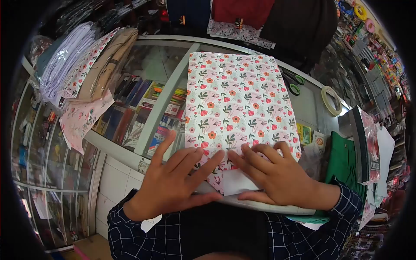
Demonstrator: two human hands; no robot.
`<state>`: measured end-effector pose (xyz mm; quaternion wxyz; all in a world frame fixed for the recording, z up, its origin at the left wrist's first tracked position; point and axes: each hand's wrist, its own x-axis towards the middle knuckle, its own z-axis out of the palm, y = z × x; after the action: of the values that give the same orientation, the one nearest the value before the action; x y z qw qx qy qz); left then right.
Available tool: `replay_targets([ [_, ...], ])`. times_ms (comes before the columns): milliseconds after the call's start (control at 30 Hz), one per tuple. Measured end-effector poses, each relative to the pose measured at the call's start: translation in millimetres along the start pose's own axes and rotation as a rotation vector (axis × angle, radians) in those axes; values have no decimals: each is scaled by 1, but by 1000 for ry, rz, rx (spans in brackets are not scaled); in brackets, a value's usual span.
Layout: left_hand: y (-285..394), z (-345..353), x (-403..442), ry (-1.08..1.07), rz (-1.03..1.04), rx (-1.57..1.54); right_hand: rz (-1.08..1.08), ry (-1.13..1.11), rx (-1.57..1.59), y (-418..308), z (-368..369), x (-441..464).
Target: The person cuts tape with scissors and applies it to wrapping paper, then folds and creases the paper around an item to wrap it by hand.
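A sheet of floral wrapping paper [240,99], white with red and orange flowers, lies on the glass counter in front of me. Its near edge is turned over, and a plain white piece [240,182] shows there between my hands. My left hand [177,177] rests at the paper's near left corner, fingers spread and thumb at the counter's front edge. On the near right part, my right hand [273,173] presses with its fingers stretched out. Both hands touch the paper, and neither grips anything I can see.
Green-handled scissors [294,89] lie right of the paper, near a roll of tape [331,100]. Folded green cloth [341,156] sits at the right. Plastic-wrapped clothes [71,65] are stacked on the left. Pens and boxes [160,99] show under the glass.
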<state>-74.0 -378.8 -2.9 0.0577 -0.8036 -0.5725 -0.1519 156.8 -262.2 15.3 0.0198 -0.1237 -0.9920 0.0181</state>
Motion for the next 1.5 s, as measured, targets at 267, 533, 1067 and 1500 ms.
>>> replay_targets([
  [267, 9, 22, -7, 15, -10, -63, 8, 169, 174, 7, 14, -15],
  [533, 25, 11, -3, -31, -62, -11, 142, 168, 115, 28, 8, -62],
  [1067, 102, 37, 6, 146, -335, -63, 92, 248, 322, 39, 17, -84],
  [1500, 113, 56, 5, 260, -431, -92, 129, 342, 480, 42, 24, -84],
])
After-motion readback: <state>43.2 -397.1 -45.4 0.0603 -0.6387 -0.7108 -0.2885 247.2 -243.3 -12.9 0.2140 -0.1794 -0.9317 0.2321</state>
